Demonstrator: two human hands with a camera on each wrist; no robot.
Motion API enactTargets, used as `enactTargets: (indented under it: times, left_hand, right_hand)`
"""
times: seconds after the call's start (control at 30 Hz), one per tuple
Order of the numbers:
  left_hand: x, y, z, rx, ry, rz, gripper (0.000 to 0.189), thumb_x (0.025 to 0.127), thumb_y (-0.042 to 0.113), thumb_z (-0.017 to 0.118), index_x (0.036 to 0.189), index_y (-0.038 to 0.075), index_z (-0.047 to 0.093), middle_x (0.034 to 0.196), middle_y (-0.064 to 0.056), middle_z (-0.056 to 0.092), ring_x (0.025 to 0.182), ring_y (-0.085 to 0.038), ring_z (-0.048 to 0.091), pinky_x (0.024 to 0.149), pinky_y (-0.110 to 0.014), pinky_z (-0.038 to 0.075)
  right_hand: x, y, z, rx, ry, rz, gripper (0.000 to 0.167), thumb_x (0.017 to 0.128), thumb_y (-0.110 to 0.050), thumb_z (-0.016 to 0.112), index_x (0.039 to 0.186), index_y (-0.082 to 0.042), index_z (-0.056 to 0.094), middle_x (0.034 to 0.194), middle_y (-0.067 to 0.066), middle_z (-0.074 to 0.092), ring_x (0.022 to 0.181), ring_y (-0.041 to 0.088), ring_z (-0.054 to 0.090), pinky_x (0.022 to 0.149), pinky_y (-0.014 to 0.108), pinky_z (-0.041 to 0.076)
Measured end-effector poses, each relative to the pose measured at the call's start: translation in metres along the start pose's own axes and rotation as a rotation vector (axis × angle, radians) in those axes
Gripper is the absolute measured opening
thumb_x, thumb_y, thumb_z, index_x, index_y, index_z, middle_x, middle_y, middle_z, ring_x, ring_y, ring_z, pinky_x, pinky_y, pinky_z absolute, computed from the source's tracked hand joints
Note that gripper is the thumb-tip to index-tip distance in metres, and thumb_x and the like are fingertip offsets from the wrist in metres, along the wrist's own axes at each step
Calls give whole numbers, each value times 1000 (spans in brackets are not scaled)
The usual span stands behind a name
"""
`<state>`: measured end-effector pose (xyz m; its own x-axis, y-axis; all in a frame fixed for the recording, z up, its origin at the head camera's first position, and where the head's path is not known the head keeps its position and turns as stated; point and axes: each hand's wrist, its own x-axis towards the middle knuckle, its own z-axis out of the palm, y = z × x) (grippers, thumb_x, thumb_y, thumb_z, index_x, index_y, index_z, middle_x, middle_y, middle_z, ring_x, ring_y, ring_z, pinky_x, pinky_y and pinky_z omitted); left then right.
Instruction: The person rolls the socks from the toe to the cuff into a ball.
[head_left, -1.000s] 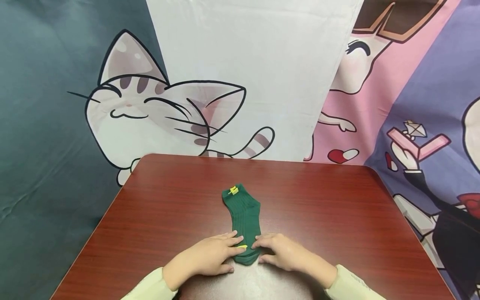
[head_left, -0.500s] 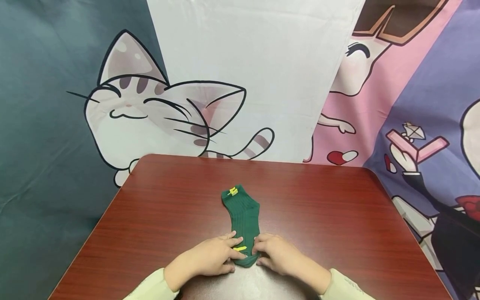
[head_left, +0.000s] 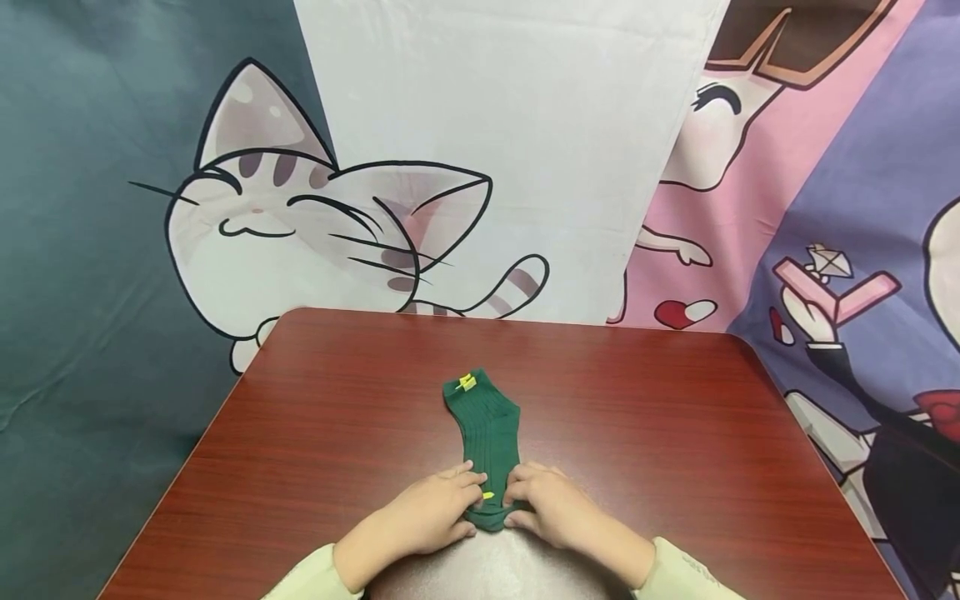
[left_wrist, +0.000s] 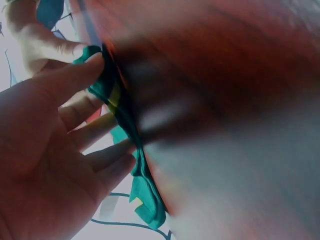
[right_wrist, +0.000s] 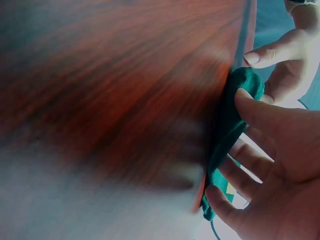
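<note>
A dark green ribbed sock [head_left: 491, 433] lies lengthwise on the table, with a yellow bow-like trim [head_left: 467, 382] at its far end. Another small yellow piece [head_left: 488, 495] shows near its close end, where the fabric looks layered or folded. My left hand [head_left: 435, 510] grips the left side of that close end, thumb at the near edge and other fingers spread along the side. On the right side, my right hand [head_left: 552, 503] pinches the same end between thumb and curled fingers. Both wrist views show the thumbs on the fabric; some fingertips are hidden.
The reddish-brown wooden table [head_left: 637, 400] extends around the sock on all sides. Behind it hangs a printed cloth backdrop [head_left: 525, 150] with a cartoon cat on the left and cartoon figures on the right.
The fingers of both hands have drawn in around the sock's near end, and that end has gathered into a fold. The sock's far part stays in place.
</note>
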<state>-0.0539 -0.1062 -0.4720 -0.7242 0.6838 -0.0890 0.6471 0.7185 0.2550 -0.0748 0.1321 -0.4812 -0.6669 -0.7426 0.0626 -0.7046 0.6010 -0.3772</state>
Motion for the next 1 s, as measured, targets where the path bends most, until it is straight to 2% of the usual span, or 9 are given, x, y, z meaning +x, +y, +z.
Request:
enactTargets:
  times: [0.23, 0.4, 0.57, 0.73, 0.9, 1.0]
  left_hand:
    - [3, 4, 1, 81, 39, -12, 22, 96, 34, 69, 110, 17, 72, 137, -2, 63, 133, -26, 55, 109, -36, 46]
    - [3, 2, 3, 106, 61, -17, 19, 96, 34, 70, 105, 18, 74, 135, 2, 65, 132, -22, 56, 109, -34, 45]
    - [5, -2, 6, 82, 65, -33, 16, 97, 34, 68, 99, 19, 73, 134, 4, 64, 134, -20, 55, 110, -34, 45]
    - [6, -2, 6, 28, 86, -51, 18, 99, 35, 65, 92, 20, 72, 131, 4, 65, 129, -18, 57, 107, -36, 47]
    - [7, 1, 3, 34, 118, -54, 20, 99, 33, 65, 86, 19, 73, 126, 3, 66, 119, -15, 61, 101, -34, 50]
    - [8, 5, 1, 56, 123, -65, 22, 98, 32, 66, 83, 18, 73, 124, 2, 67, 117, -15, 62, 99, -34, 52]
  right_hand:
    - [1, 4, 3, 74, 48, -31, 5, 89, -24, 77, 90, -19, 76, 94, -14, 64, 92, 3, 57, 79, 28, 53]
    - [2, 6, 4, 122, 64, -26, 5, 89, -22, 77, 88, -17, 75, 92, -15, 66, 92, 3, 57, 80, 27, 53]
    - [3, 6, 4, 133, 105, -20, 7, 88, -21, 77, 85, -17, 74, 87, -13, 67, 86, 4, 55, 77, 25, 51]
    - [3, 5, 5, 131, 109, 18, 9, 87, -21, 78, 82, -18, 72, 84, -13, 66, 82, 3, 52, 73, 24, 49]
    - [3, 4, 5, 117, 88, 76, 11, 89, -21, 77, 81, -17, 70, 82, -13, 64, 80, 3, 49, 72, 25, 48]
    - [4, 2, 5, 78, 65, 105, 13, 92, -23, 74, 82, -17, 69, 82, -12, 62, 81, 4, 51, 80, 30, 51]
